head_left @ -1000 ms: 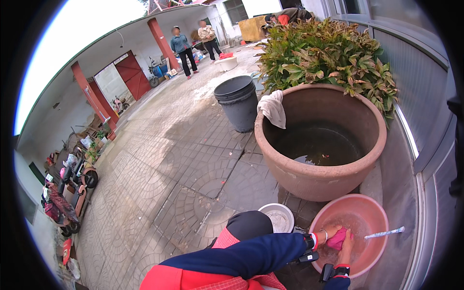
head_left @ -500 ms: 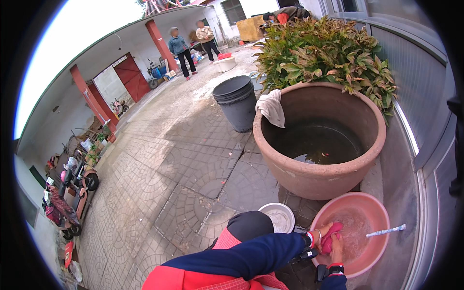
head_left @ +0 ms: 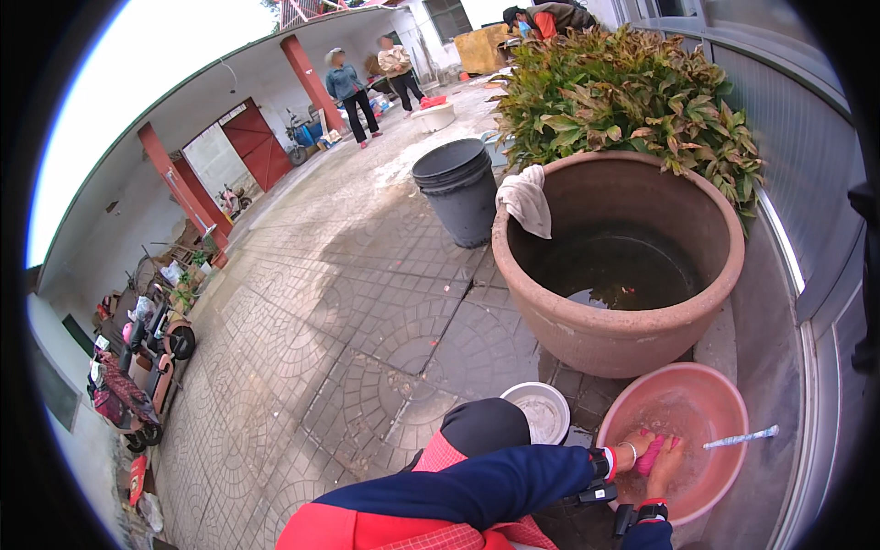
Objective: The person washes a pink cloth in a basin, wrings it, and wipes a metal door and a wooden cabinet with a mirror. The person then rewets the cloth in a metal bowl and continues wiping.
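A pink basin (head_left: 724, 477) of cloudy water stands at the lower right, and both my hands are down inside it. My left hand (head_left: 632, 451), with a bracelet on its wrist, is closed on one side of a small wet pink cloth (head_left: 652, 453). My right hand (head_left: 665, 469) grips the same cloth from the other side. The cloth is bunched between them, partly hidden by the fingers. A blue-and-white stick (head_left: 742, 437) lies across the basin's right rim. Beside the basin, near my knee, sits a white bowl (head_left: 560, 401) with something pale in it.
Just beyond the basin stands a large clay vat (head_left: 605, 339) of dark water, a pale cloth (head_left: 524, 202) over its rim. A dark bucket (head_left: 458, 206), leafy plants (head_left: 632, 101) and a metal-framed wall (head_left: 797, 137) are around it. Several people stand or bend farther off.
The pink cloth has gone from lifted and elongated to bunched lower in the basin between my hands. The whole view has shifted slightly.
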The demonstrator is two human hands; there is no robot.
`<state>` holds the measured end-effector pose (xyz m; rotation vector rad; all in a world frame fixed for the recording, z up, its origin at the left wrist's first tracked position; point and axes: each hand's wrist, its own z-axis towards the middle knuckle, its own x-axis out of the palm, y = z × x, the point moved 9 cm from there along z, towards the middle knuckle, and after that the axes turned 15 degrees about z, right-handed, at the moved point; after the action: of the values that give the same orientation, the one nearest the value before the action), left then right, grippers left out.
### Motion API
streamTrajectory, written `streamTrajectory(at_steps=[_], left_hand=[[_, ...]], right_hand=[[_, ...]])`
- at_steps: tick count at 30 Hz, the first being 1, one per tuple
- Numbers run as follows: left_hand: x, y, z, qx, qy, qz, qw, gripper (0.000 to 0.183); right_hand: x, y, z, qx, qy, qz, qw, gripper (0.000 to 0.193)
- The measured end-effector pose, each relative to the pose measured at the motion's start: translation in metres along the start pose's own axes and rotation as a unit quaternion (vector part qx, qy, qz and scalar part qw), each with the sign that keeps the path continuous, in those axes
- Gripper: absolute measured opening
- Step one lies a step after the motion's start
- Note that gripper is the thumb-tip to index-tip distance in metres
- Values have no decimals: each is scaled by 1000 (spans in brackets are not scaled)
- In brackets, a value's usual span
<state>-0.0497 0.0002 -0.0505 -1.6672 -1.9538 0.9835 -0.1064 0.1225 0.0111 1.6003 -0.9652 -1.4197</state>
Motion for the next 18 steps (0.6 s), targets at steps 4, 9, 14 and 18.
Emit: streamTrajectory(at_steps=[4,9,14,18], left_hand=[[-11,4,-8,-25,20,30,999,51],[2,39,-18,-250,133,-130,950,78],[-4,39,4,-240,157,-251,925,64],[-2,13,29,-107,237,-347,901,60]], right_hand=[[-42,-43,-3,59,-71,-232,968,60],[17,-61,-12,-23,-51,-98,994,63],[95,-25,-21,137,157,317,925,25],[75,50,-24,77,166,336,924,17]])
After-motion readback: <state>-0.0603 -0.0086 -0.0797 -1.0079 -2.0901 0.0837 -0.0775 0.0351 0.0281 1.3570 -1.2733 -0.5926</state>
